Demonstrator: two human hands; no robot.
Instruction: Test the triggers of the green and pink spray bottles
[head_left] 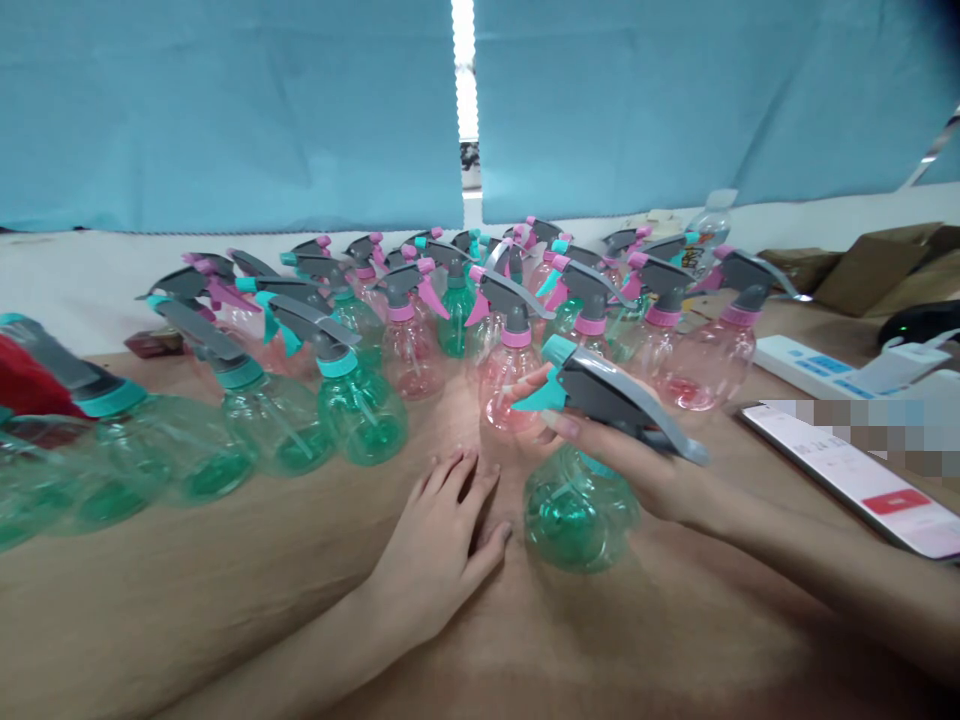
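My right hand is wrapped round the neck of a green spray bottle with a grey head and a turquoise nozzle and trigger. The bottle looks upright, its base at or just above the table; I cannot tell which. My left hand lies flat on the wooden table with its fingers stretched out, left of that bottle and holding nothing. A pink spray bottle stands just behind the right hand's fingertips. Ahead of the left hand is another green spray bottle.
Several more green and pink spray bottles crowd the back and left of the table. On the right lie a phone and a white power strip. Behind them are a cardboard box and a clear drink bottle. A blue curtain hangs behind.
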